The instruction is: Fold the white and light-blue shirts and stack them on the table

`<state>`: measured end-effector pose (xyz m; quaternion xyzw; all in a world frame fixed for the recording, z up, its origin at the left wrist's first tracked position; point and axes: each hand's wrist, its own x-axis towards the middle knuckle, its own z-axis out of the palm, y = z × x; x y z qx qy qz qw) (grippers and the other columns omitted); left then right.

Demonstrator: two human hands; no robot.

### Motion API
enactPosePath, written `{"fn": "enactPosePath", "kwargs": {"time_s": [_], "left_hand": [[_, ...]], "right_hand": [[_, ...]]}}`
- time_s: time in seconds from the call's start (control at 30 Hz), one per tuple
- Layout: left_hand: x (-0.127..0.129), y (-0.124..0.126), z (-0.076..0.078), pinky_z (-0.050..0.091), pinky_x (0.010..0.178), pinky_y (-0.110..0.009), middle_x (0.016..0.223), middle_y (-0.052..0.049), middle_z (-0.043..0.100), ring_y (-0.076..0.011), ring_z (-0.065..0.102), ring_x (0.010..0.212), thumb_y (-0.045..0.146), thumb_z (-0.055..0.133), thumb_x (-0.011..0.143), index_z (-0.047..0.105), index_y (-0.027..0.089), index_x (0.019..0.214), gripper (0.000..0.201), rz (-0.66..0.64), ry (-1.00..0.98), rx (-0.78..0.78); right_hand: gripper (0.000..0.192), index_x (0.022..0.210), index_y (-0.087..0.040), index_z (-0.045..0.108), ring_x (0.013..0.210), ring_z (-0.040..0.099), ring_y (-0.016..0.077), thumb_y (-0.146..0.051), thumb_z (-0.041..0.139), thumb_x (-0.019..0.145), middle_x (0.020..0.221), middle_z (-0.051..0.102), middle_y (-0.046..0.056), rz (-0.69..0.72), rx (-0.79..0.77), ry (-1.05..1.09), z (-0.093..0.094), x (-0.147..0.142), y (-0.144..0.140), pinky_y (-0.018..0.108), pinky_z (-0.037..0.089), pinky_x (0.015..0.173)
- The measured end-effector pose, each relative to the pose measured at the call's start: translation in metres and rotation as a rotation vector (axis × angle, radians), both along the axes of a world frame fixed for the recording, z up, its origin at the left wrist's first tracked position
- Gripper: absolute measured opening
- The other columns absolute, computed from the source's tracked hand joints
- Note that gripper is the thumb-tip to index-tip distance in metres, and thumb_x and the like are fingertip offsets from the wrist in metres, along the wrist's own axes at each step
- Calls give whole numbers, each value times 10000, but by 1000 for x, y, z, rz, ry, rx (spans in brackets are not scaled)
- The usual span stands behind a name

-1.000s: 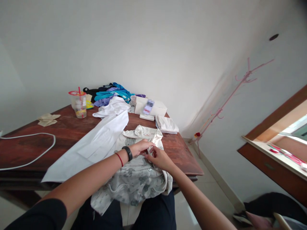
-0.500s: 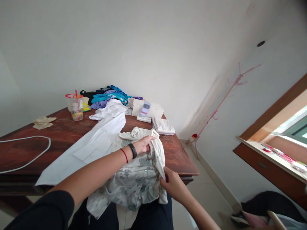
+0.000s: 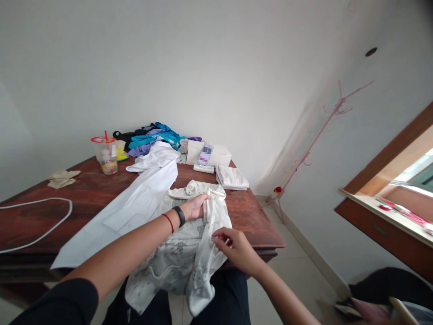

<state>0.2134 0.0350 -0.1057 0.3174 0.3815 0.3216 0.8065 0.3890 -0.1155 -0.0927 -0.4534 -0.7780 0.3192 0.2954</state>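
Patterned garment [image 3: 189,253] lies draped over the table's [image 3: 84,194] near edge beside a white shirt [image 3: 135,203] | step: one side is being folded inward; flattening is likely called for next | left hand [image 3: 195,208] closed on the collar end | right hand [image 3: 233,241] seemingly pinching the folded edge, fingers partly hidden.

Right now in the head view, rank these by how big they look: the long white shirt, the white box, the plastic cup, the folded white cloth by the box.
1. long white shirt, by far largest.
2. white box.
3. folded white cloth, close to the box, so that order is unsure.
4. plastic cup, smallest; it stands farther back, which may shrink it.
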Motion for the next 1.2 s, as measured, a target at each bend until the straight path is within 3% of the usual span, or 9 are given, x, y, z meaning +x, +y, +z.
{"fn": "enactPosePath", "kwargs": {"time_s": [0.2,0.3,0.37,0.5,0.6,0.83,0.93,1.07,1.2], "left_hand": [[8,6,-6,487,544,-208,635,16,605,-126,583,512,202,625,866,571,154,833,79,159,49,142],[10,6,-4,482,597,-188,768,-2,652,-125,619,632,153,619,884,585,146,977,100,254,113,223],[8,-2,-4,500,680,-190,957,-42,689,-152,664,813,144,622,894,548,155,1175,291,311,166,253],[-5,-45,-8,506,924,-248,1398,-119,561,-224,573,1258,184,703,856,325,262,1496,748,327,262,427],[-16,-93,-12,489,1030,-329,1581,-150,378,-274,486,1377,230,715,833,235,284,1567,878,227,347,597],[-25,-172,-23,508,1044,-457,1624,-111,326,-348,412,1438,267,663,849,524,301,1435,603,139,726,865],[-15,-186,-39,574,933,-391,1588,-115,372,-320,463,1401,202,604,869,567,301,1380,522,224,802,951],[4,-196,-61,524,1028,-439,1547,-123,399,-314,528,1342,156,570,878,595,286,1340,480,258,950,1034],[14,-196,-65,542,956,-467,1546,-169,379,-336,643,1183,61,460,875,604,251,1338,520,225,1167,999]], "right_hand": [[236,1120,-206,684,1079,636,229,-259,544,937,1129,682,91,-98,336,-92,5,4,74,357,499,961],[403,1339,-186,602,1336,514,248,-281,507,959,1402,581,136,-101,320,-194,-10,-5,108,400,378,1147],[529,1491,-167,473,1468,381,255,-357,466,998,1561,451,149,-71,218,-294,-23,-11,122,425,305,1203],[607,1618,-228,262,1565,160,267,-451,330,1057,1690,210,93,-40,74,-484,-41,-17,128,509,174,1242],[584,1624,-271,248,1572,116,261,-465,269,1073,1701,156,62,-54,70,-513,-43,-17,128,514,146,1243],[561,1603,-253,310,1566,147,289,-425,300,1069,1701,166,84,-123,12,-566,-43,-29,141,569,162,1227],[547,1591,-266,336,1562,167,288,-421,287,1068,1694,202,75,-185,78,-591,-46,-35,144,582,173,1225],[552,1581,-257,361,1552,204,295,-430,285,1063,1680,254,73,-223,143,-567,-49,-37,142,567,201,1228],[542,1567,-256,392,1542,231,301,-421,302,1058,1667,291,77,-232,167,-555,-49,-36,140,563,220,1224]]}}
